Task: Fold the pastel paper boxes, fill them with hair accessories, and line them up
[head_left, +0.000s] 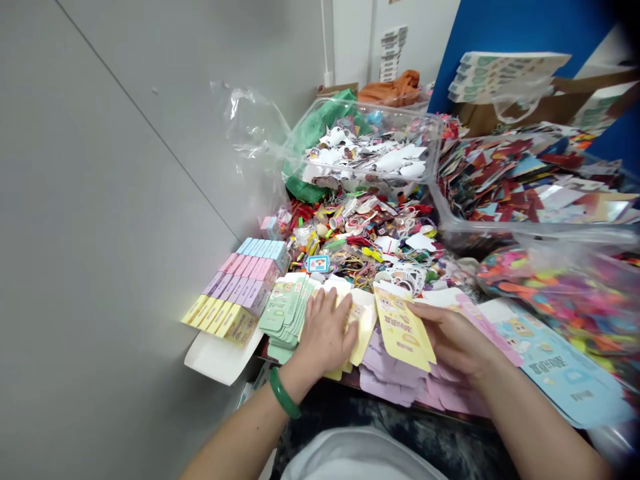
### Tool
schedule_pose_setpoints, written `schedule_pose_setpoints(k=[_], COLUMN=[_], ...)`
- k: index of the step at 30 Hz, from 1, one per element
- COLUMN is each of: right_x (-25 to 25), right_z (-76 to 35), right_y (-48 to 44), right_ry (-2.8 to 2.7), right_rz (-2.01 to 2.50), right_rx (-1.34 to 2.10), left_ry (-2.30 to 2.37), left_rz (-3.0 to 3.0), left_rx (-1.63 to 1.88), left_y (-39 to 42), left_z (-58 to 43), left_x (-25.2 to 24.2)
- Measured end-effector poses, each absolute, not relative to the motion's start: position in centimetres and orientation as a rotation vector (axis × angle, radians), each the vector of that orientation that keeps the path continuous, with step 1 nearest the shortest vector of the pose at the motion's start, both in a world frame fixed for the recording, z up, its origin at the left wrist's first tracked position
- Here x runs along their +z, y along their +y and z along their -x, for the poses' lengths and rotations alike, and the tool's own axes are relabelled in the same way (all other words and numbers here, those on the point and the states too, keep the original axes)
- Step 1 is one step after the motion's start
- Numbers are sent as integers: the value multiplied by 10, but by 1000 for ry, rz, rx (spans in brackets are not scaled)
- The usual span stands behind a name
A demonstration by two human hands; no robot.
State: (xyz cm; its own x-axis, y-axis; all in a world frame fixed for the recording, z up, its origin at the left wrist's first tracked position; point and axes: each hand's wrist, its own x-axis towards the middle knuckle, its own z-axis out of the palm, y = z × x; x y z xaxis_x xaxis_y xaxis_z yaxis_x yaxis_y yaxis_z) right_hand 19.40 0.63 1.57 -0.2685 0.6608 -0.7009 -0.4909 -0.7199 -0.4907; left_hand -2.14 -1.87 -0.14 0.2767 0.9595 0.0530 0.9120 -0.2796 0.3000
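Three colours of printed paper packets lie in separate piles, probably so each kind stays easy to reach: mint green packets (287,313), lilac packets (390,377) and pale yellow packets (363,323). The left hand (325,333) lies flat and open on the pale yellow ones, perhaps to keep them from sliding. The right hand (453,340) holds one yellow packet (403,327) by its edge, above the lilac pile.

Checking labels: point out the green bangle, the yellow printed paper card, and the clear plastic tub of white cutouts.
Green bangle (283,393), head view, on the band at the wrist.
Yellow printed paper card (400,330), head view, on its printed face.
Clear plastic tub (433,147), head view, on its right wall.
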Motion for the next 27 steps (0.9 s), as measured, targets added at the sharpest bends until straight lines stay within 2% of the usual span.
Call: schedule_pose_setpoints(k=[6,19,22,24,27], right_x=[12,8,9,14,25], right_z=[-196,-197,-198,-197,-191], right_y=[9,12,8,3,-8], right_ry=[-299,-305,-383,-500,-695], right_rz=[1257,1324,1285,1243,1183], right_rx=[2039,2009,2014,1932,1723], left_ry=[1623,1979,1940,1857,1399], left_rz=[-2348,-2089,-2075,-1991,-1585], left_rx=[271,281,439,715,1032], left_y=[-27,-20,-24,-25,-23], left_z=[10,6,7,10,11], left_x=[4,-3,5,16,29])
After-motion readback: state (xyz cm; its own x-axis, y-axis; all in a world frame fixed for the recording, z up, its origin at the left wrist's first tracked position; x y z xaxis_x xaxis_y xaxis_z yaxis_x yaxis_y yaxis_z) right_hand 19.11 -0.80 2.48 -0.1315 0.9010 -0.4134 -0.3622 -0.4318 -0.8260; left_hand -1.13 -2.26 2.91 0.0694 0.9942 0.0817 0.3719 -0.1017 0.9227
